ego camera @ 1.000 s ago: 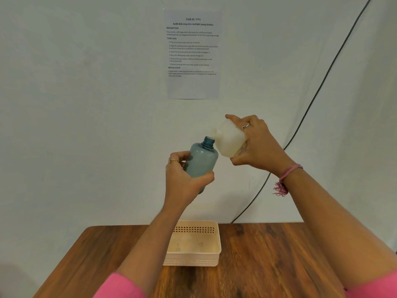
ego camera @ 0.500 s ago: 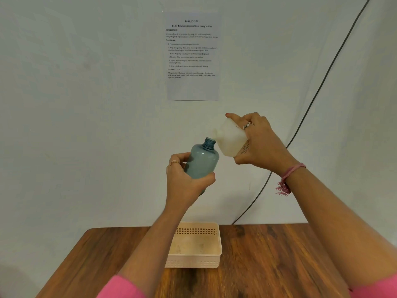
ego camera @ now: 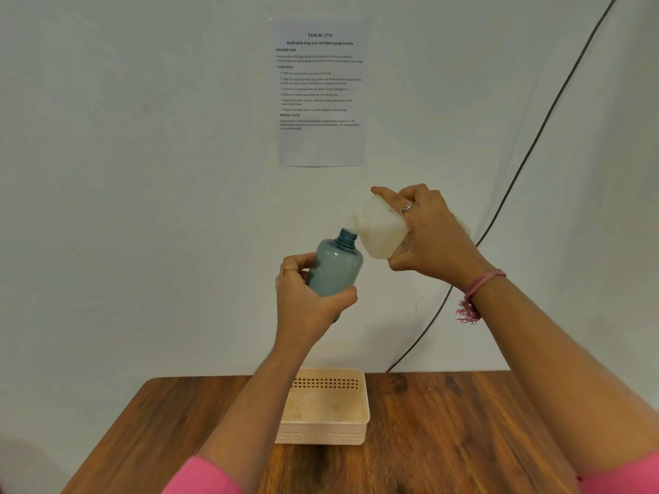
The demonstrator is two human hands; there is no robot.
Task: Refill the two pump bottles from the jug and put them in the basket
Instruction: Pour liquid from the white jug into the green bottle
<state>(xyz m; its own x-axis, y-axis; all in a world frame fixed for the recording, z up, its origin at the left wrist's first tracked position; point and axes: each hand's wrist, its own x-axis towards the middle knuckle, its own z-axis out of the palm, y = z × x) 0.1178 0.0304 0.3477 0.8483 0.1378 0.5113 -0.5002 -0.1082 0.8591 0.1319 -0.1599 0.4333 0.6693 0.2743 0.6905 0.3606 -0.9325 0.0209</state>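
- My left hand [ego camera: 310, 297] is wrapped closed around the lower body of the translucent blue-grey plastic pump bottle [ego camera: 335, 265], held up in the air above the table, its pump head off and its threaded neck open.
- My right hand [ego camera: 431, 237] is closed around the milky white plastic jug [ego camera: 379, 231], tipped so its long axis slopes down to my left, spout leading.
- The jug's spout sits just above and to the right of the bottle's open mouth, very near it; I cannot tell whether the two touch.
- The bottle leans slightly, its neck tilted toward the jug, so I judge the pour hangs on keeping spout over mouth.
- No stream is visible between them, and I cannot tell the bottle's fill level through its tinted wall.
- The pale peach perforated plastic basket [ego camera: 358, 385] stands on the brown wooden table [ego camera: 463, 422], well below both hands; nothing is in it.
- A second pump bottle is not in view.
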